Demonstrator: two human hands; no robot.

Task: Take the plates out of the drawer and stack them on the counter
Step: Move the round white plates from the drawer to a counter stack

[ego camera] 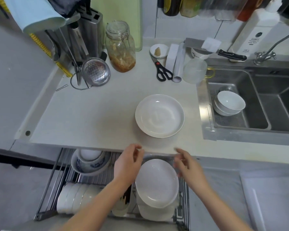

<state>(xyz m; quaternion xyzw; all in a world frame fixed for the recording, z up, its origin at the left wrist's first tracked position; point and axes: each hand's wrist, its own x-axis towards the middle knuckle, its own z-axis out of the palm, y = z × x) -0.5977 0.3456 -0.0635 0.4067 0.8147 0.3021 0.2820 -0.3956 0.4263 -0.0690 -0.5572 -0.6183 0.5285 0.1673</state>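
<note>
1. Head view, task things: one white plate (160, 116) set flat on the counter (90, 114), near the sink (240, 100); below the counter edge, an open wire drawer (57, 189) with more plates (157, 182) propped in its right part, the front one facing up, at least one more behind it.
2. Head view, hands: left hand (128, 162) just left of the front drawer plate, fingers loosely spread and curled, holding nothing; right hand (187, 165) just right of the same plate, also open and empty, blurred at the fingertips. Contact with the plate rim impossible to confirm on either side.
3. Step in hand, as a judgement: one plate placed, reaching down for the next.
4. Next move, as a judgement: close both hands on opposite rims of the front plate, lift clear of the rack wires, pass over the counter edge, lower squarely onto the plate above.
5. Hard to make out: count of plates left in the drawer, hidden behind the front one; drawer's rear part tucked under the counter; bowls (77, 199) at the left of the drawer lying sideways, number uncertain.
</note>
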